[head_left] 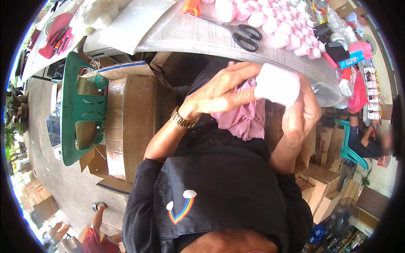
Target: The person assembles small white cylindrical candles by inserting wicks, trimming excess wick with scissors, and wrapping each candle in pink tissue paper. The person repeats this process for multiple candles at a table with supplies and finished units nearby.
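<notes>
Above my lap and close to the table's near edge is a pale pink, short cylinder that looks like a candle [278, 84]. My right hand [301, 111] grips it from the right and below, with fingers partly hidden behind it. From the left, my left hand [223, 90] holds its other side between the thumb and the fingers. A crumpled pink cloth [242, 120] lies on my lap under both hands. Many similar pink candles [291, 25], several with wicks showing, crowd the table beyond. Black-handled scissors [247, 38] lie on the table in front of them.
An orange-handled tool [193, 7] and a white sheet [135, 21] lie on the table [177, 36]. Cardboard boxes [135, 126] and a green plastic chair [84, 109] stand at my left. More boxes [320, 181] are at my right. Another person [367, 141] sits at far right.
</notes>
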`<state>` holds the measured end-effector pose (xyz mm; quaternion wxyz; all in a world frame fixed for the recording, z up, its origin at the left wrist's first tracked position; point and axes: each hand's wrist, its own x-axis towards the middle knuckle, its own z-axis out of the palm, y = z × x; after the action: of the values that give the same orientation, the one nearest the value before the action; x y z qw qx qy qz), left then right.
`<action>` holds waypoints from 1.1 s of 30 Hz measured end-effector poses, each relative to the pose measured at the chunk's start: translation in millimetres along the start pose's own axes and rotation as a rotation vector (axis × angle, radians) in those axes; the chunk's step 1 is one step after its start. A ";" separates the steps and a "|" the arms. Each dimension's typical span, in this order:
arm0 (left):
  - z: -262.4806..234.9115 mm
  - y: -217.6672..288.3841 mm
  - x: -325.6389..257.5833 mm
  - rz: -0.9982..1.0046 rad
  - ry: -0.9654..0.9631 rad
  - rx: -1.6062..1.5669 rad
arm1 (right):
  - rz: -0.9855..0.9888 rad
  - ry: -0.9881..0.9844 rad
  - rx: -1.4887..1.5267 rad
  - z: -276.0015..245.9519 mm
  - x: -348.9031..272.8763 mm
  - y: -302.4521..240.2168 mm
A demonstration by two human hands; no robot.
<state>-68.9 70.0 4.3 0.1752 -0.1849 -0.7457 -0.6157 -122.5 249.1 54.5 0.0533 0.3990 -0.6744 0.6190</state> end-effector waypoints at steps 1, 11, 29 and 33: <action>-2.2 -5.9 -3.9 -0.034 -0.047 0.190 | -0.048 -0.045 -0.026 -2.9 2.1 -1.3; 10.5 -3.7 -41.7 -0.490 0.098 -0.205 | -0.172 -0.248 -0.365 23.7 -10.2 36.3; 18.6 -16.5 -44.5 -0.470 0.277 -0.579 | 0.296 -0.122 0.431 -28.0 -39.3 31.5; 16.8 -12.1 -48.9 -0.439 0.291 -0.553 | 0.186 0.040 1.230 -50.9 -37.4 35.5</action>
<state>-32.8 81.4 -32.9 0.0866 0.0281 -0.5405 -0.8364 -140.1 308.4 16.8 -0.2275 0.2847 -0.2252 0.9036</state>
